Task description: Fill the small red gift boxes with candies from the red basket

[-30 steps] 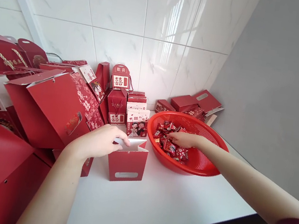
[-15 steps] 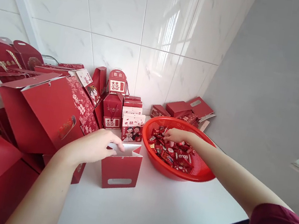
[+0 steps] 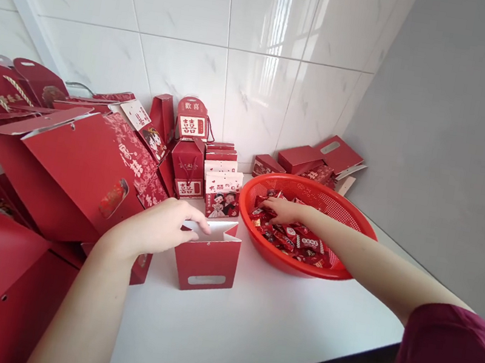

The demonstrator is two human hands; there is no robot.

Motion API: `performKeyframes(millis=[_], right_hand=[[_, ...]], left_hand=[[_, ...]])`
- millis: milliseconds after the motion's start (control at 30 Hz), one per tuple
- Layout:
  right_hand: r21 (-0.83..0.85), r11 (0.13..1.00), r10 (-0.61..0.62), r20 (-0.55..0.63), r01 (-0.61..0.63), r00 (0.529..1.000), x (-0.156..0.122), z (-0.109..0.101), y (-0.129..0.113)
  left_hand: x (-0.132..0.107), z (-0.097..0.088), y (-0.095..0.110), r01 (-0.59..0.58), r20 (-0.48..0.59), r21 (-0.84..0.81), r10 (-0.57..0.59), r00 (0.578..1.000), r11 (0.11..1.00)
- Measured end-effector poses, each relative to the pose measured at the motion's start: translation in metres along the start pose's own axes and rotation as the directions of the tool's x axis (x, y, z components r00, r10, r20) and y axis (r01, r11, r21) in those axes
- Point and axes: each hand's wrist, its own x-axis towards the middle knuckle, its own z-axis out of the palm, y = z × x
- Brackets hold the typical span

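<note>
A small red paper gift box (image 3: 206, 265) stands upright on the white table, its top open and a pale oval cut-out low on its front. My left hand (image 3: 161, 227) grips its left upper edge, thumb and index finger bent over the rim at the opening; the other fingers are hidden. To the right is a red plastic basket (image 3: 302, 269) holding many red-wrapped candies (image 3: 293, 238). Inside it, my right hand (image 3: 281, 209) lies over the candies at the left side, fingers apart and fingertips among the wrappers.
Large red gift boxes (image 3: 72, 179) are piled along the left. Behind the small box stand a corded gift box (image 3: 187, 166) and a row of boxes with a cartoon couple (image 3: 223, 203). More red boxes (image 3: 301, 159) lie behind the basket, near the tiled wall (image 3: 182, 6).
My right hand has spread its fingers and shifted slightly over the candies in the basket. My left hand stays at the gift box's rim. The camera view has shifted a little.
</note>
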Motion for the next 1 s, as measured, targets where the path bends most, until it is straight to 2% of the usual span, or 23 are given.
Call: performKeyframes(millis=[267, 500, 667, 867, 1000], right_hand=[[-0.039, 0.996, 0.082, 0.079, -0.08, 0.993, 0.002, 0.001, 0.009], [-0.084, 0.963, 0.268, 0.158, -0.258, 0.95, -0.007, -0.011, 0.0], [-0.086, 0.967, 0.252, 0.18, -0.24, 0.951, -0.007, -0.019, -0.002], [-0.041, 0.978, 0.21, 0.096, -0.206, 0.973, -0.01, -0.032, 0.011], [-0.028, 0.979, 0.204, 0.061, -0.203, 0.977, -0.014, -0.032, 0.015]], left_hand=[[0.0, 0.0, 0.002, 0.02, 0.019, 0.011, -0.02, 1.0, 1.0], [0.001, 0.001, -0.001, 0.023, 0.019, 0.009, -0.023, 1.0, 1.0], [0.001, 0.001, -0.002, 0.023, 0.004, 0.002, -0.023, 1.0, 1.0], [0.002, 0.0, -0.003, -0.006, 0.006, 0.002, 0.006, 1.0, 1.0], [0.002, 0.0, -0.003, -0.006, 0.006, -0.003, 0.006, 1.0, 1.0]])
